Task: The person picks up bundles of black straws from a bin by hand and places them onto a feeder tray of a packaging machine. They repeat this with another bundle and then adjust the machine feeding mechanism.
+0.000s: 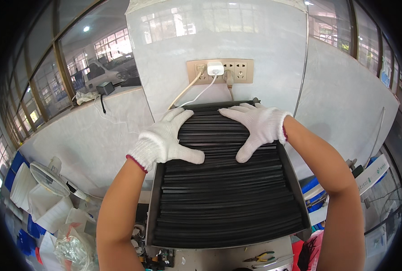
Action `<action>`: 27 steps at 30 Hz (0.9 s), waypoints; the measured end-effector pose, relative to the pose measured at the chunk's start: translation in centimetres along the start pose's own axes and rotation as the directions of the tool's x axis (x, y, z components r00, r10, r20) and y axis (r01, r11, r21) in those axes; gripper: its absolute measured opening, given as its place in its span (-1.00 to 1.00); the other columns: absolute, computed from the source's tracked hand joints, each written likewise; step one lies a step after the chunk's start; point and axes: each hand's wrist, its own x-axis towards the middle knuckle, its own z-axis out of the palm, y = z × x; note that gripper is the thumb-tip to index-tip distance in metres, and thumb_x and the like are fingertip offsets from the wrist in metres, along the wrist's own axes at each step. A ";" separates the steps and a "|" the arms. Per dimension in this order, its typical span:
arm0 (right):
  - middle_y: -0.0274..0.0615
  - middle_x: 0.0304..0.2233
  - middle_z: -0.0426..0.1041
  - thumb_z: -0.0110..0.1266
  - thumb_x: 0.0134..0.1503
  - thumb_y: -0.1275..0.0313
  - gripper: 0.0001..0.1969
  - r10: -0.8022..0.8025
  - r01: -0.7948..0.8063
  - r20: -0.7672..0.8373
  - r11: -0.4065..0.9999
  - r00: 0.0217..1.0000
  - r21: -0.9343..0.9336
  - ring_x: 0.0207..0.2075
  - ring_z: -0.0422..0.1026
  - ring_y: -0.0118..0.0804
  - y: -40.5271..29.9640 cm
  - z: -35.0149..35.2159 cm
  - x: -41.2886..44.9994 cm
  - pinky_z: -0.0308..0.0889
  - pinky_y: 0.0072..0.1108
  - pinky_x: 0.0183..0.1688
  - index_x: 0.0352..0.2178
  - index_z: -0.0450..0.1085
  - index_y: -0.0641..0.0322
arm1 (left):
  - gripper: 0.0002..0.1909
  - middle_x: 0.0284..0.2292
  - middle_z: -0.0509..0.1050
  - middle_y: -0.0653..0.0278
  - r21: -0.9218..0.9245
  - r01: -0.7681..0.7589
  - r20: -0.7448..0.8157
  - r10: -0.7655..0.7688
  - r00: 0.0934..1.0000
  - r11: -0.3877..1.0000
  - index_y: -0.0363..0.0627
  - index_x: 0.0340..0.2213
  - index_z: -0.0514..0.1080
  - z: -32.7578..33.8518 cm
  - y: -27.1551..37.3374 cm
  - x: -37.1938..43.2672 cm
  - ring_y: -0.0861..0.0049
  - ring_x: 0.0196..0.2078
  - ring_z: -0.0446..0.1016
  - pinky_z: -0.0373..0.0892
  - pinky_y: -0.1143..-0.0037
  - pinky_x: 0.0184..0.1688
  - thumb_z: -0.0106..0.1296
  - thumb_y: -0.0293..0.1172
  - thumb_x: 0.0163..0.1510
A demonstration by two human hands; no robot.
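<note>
Before me a grey tray [306, 216] is filled with a dense row of thin black strips [221, 196] lying crosswise. My left hand [168, 139], in a white knitted glove with a dark red cuff edge, rests with spread fingers over the strips and the tray's upper left side. My right hand [256, 130], gloved alike, lies with fingers spread on the strips at the upper right. Both thumbs point inward, apart from each other. Neither hand is closed around anything. The tray's left and right upper edges are partly hidden by the gloves.
A wall socket panel [246, 71] with plugs and a white charger [215, 68] is behind the tray. Pliers [260, 257] lie on the bench below. At left are a fan [50, 178], white bins [48, 210] and a plastic bag [74, 245]; a red container [297, 249] stands at lower right.
</note>
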 end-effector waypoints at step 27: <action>0.19 0.23 -0.15 -0.51 0.03 -0.35 -0.02 -0.292 0.289 -0.023 0.953 0.956 -0.091 0.28 -0.20 0.11 -7.8 2.9 -11.8 -0.28 -0.26 0.28 0.20 -0.12 0.32 | -0.07 0.11 0.12 -0.16 0.253 -0.216 0.063 0.207 0.976 0.943 -0.34 0.08 0.13 -1.0 8.0 -12.7 0.04 0.20 0.02 -0.07 0.24 0.23 -0.19 0.31 -0.03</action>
